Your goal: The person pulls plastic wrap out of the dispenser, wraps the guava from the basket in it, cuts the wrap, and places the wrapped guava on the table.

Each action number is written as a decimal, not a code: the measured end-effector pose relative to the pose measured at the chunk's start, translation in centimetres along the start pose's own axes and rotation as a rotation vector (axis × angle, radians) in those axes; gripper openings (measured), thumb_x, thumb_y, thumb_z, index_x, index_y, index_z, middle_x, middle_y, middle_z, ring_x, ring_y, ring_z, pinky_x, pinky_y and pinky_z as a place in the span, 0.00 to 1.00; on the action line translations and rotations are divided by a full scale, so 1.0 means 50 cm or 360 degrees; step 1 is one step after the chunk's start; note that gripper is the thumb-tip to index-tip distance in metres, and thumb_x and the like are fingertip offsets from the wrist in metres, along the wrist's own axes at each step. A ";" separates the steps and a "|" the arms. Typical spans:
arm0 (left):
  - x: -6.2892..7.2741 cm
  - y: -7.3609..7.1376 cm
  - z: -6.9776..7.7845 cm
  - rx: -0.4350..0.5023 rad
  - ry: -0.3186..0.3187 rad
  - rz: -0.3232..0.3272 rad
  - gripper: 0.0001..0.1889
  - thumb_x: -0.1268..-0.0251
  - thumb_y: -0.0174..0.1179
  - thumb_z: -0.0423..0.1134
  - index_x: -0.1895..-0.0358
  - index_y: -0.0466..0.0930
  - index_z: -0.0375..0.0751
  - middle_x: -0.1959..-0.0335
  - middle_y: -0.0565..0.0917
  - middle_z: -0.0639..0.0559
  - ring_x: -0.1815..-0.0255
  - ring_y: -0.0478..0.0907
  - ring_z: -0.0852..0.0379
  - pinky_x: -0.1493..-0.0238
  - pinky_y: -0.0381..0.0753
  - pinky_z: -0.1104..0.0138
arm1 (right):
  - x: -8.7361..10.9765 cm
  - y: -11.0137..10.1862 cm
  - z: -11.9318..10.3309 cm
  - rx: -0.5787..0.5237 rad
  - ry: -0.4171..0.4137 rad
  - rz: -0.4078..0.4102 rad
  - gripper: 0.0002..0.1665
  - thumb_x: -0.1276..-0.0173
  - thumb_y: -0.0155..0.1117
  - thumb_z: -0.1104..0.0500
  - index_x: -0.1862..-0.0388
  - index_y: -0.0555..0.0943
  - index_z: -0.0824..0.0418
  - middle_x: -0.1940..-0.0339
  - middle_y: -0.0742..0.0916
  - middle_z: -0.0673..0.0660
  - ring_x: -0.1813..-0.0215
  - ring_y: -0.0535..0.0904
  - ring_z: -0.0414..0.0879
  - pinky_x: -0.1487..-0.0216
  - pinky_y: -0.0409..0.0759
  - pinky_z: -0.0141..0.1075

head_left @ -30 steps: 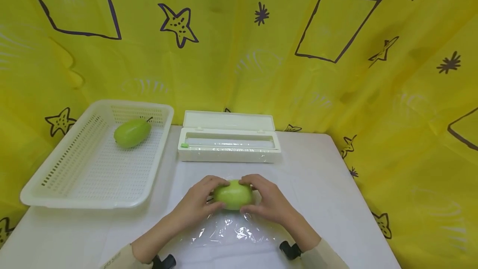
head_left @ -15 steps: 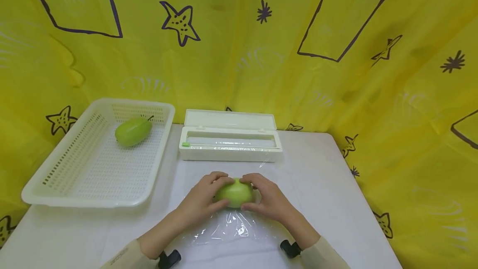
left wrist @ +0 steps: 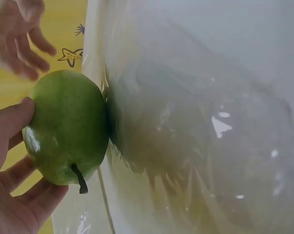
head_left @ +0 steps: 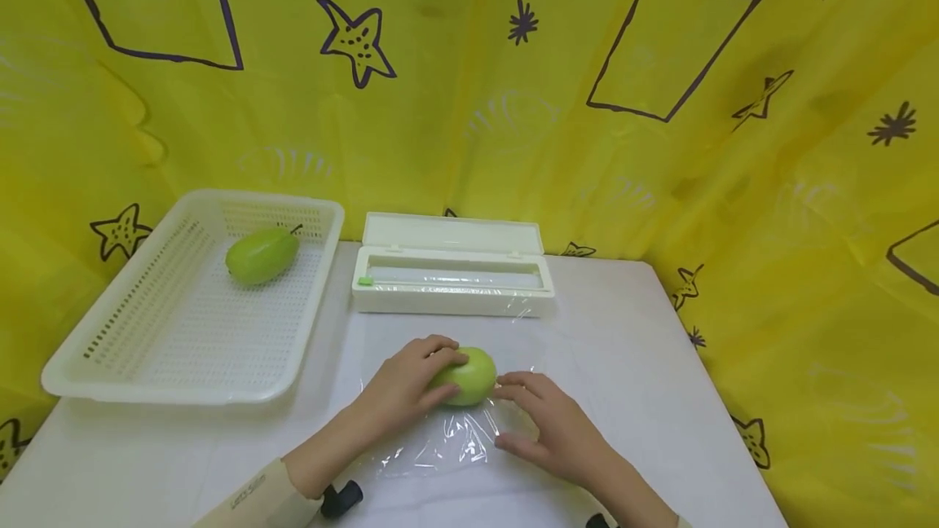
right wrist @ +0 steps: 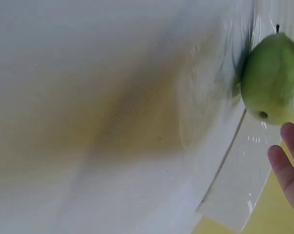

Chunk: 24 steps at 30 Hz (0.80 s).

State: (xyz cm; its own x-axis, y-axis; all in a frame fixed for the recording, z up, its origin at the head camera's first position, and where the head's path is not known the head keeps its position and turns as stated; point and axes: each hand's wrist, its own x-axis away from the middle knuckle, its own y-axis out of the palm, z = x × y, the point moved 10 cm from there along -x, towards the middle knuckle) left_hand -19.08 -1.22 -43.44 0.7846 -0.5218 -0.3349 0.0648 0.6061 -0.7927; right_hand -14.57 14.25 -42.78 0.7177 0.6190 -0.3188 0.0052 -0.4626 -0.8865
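Observation:
A green pear (head_left: 475, 376) with a short dark stem lies on a sheet of clear plastic wrap (head_left: 458, 438) spread over the white table. My left hand (head_left: 411, 377) grips the pear from its stem side, thumb on one side and fingers on the other, as the left wrist view shows around the pear (left wrist: 68, 126). Just right of the fruit, my right hand (head_left: 550, 426) is spread with nothing in it, fingertips close to the pear's right end. In the right wrist view its fingers (right wrist: 285, 168) stand near the blossom end of the pear (right wrist: 271, 80).
Behind the pear stands a white wrap dispenser (head_left: 453, 304), lid up, with a roll inside and a green slider (head_left: 364, 281). To the left is a white slotted basket (head_left: 176, 385) with a second green pear (head_left: 262, 256). A yellow patterned curtain (head_left: 455, 104) hangs behind the table.
My right hand has let go of the pear and moved right and toward me, its fingers spreading. The left hand has slid a little right and keeps its grip on the pear.

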 end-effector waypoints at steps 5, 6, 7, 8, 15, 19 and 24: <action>0.006 0.005 -0.004 0.0008 -0.0028 -0.0023 0.20 0.35 0.66 0.51 0.41 0.80 0.54 0.38 0.78 0.56 0.39 0.75 0.54 0.41 0.80 0.56 | 0.044 0.013 -0.044 0.0109 -0.0224 -0.0015 0.24 0.48 0.79 0.47 0.52 0.84 0.49 0.52 0.84 0.43 0.49 0.80 0.39 0.48 0.79 0.32; 0.007 0.005 -0.004 0.0013 -0.0035 -0.0024 0.20 0.35 0.66 0.51 0.41 0.80 0.55 0.38 0.77 0.56 0.39 0.75 0.54 0.40 0.79 0.57 | 0.050 0.021 -0.047 0.0138 -0.0250 -0.0024 0.23 0.49 0.79 0.47 0.54 0.84 0.49 0.54 0.84 0.42 0.51 0.80 0.38 0.49 0.78 0.31; 0.007 0.004 -0.003 0.0020 -0.0037 -0.0024 0.20 0.34 0.66 0.51 0.41 0.80 0.55 0.38 0.77 0.56 0.39 0.75 0.54 0.40 0.79 0.57 | 0.055 0.029 -0.046 0.0160 -0.0257 -0.0041 0.23 0.49 0.79 0.47 0.54 0.84 0.48 0.55 0.84 0.41 0.52 0.80 0.37 0.50 0.78 0.30; 0.007 0.004 -0.003 0.0027 -0.0038 -0.0022 0.20 0.34 0.66 0.51 0.41 0.80 0.55 0.38 0.77 0.56 0.39 0.75 0.54 0.40 0.79 0.57 | 0.059 0.037 -0.045 0.0175 -0.0256 -0.0060 0.22 0.49 0.79 0.47 0.55 0.84 0.48 0.56 0.83 0.40 0.53 0.80 0.36 0.52 0.78 0.29; 0.002 0.001 0.004 0.0035 -0.0001 0.0015 0.21 0.35 0.67 0.49 0.41 0.79 0.53 0.39 0.78 0.54 0.40 0.76 0.53 0.42 0.80 0.56 | 0.062 0.059 -0.036 0.0255 -0.0230 -0.0072 0.15 0.51 0.79 0.52 0.62 0.86 0.47 0.62 0.83 0.39 0.60 0.77 0.35 0.60 0.77 0.27; 0.008 -0.005 0.006 -0.0005 0.0011 0.0079 0.21 0.36 0.67 0.50 0.41 0.79 0.55 0.38 0.77 0.53 0.39 0.75 0.51 0.43 0.80 0.55 | 0.057 0.058 -0.040 0.0267 -0.0254 -0.0027 0.13 0.51 0.78 0.56 0.65 0.87 0.46 0.64 0.82 0.39 0.62 0.77 0.35 0.62 0.76 0.26; 0.052 -0.035 0.036 -0.0073 0.0078 0.0291 0.19 0.43 0.72 0.47 0.48 0.81 0.53 0.46 0.79 0.55 0.45 0.75 0.53 0.46 0.79 0.60 | 0.054 0.048 -0.049 0.0275 -0.0315 0.0067 0.11 0.50 0.75 0.60 0.68 0.87 0.46 0.65 0.82 0.40 0.64 0.77 0.35 0.64 0.76 0.25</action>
State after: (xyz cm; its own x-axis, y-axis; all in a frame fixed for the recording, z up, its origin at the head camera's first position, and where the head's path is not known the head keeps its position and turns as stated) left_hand -16.04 -2.53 -42.02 0.7496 -0.4349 -0.4990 -0.1050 0.6663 -0.7383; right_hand -10.91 13.26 -44.96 0.5644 0.7216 -0.4009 -0.1530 -0.3858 -0.9098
